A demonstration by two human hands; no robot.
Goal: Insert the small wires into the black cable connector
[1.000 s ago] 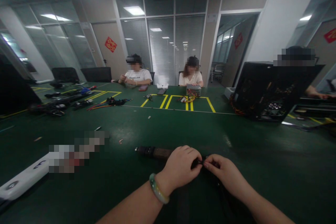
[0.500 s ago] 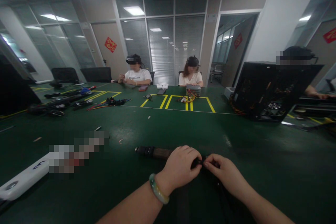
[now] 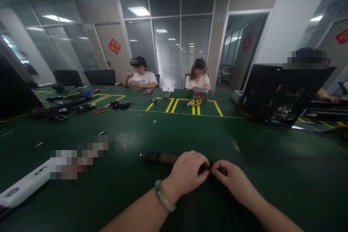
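- Two hands meet over a dark rod (image 3: 160, 158) lying left-to-right on the green table (image 3: 272, 166).
- Left hand (image 3: 187, 172) covers its right end, fingers curled.
- Right hand (image 3: 231, 179) pinches a small dark piece (image 3: 208, 168) there.

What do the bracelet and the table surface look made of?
The bracelet on the left wrist looks like jade or glass: pale green, translucent, glossy. The table seems covered in a dark green rubber or vinyl mat: matte, with soft reflections and yellow tape lines.
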